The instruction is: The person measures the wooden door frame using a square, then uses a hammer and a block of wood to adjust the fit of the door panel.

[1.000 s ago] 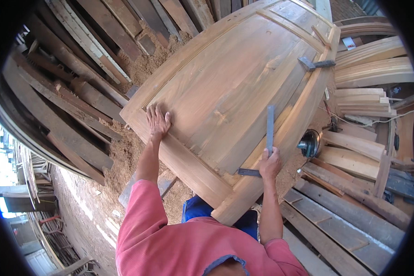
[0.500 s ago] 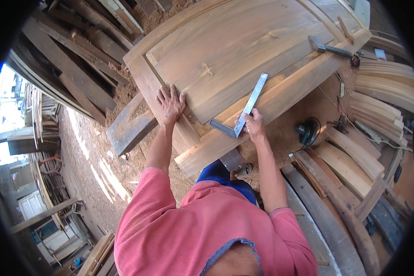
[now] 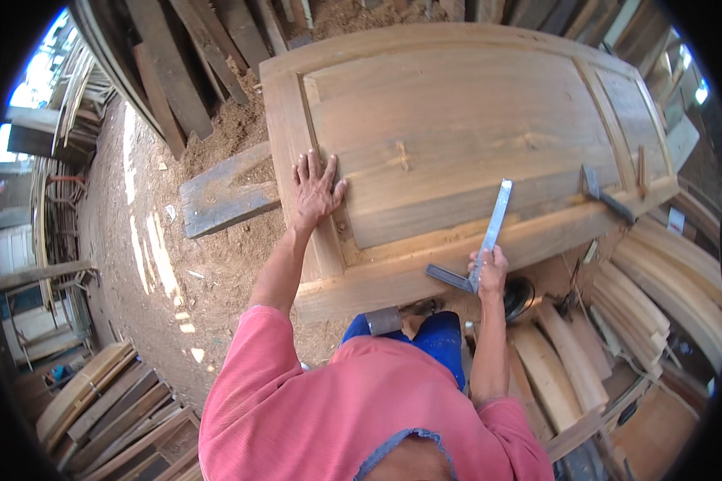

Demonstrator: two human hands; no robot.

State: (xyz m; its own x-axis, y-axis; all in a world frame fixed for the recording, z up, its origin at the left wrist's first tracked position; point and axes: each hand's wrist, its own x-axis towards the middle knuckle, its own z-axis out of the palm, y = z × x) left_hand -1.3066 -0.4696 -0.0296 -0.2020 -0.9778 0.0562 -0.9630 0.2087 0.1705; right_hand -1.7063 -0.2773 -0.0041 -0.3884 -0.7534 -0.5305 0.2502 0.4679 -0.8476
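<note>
A large wooden door with recessed panels lies across the workspace in front of me. My left hand rests flat on the frame piece at its left end, fingers stretched out. Gripped in my right hand is a metal try square with a ruled blade and a dark stock. Its blade points away over the door's near rail, while the stock extends left by the near edge. Farther right, a hammer with a dark handle lies across the same rail. A small wooden stick is beside it.
A notched timber beam sticks out beneath the door's left end. Curved boards are piled at the right, near a dark round fan. Dark planks lean at the far left, and more boards are stacked lower left.
My right hand has carried the try square to the right, farther from my left hand. My left hand stays on the door's left end. The whole view has turned.
</note>
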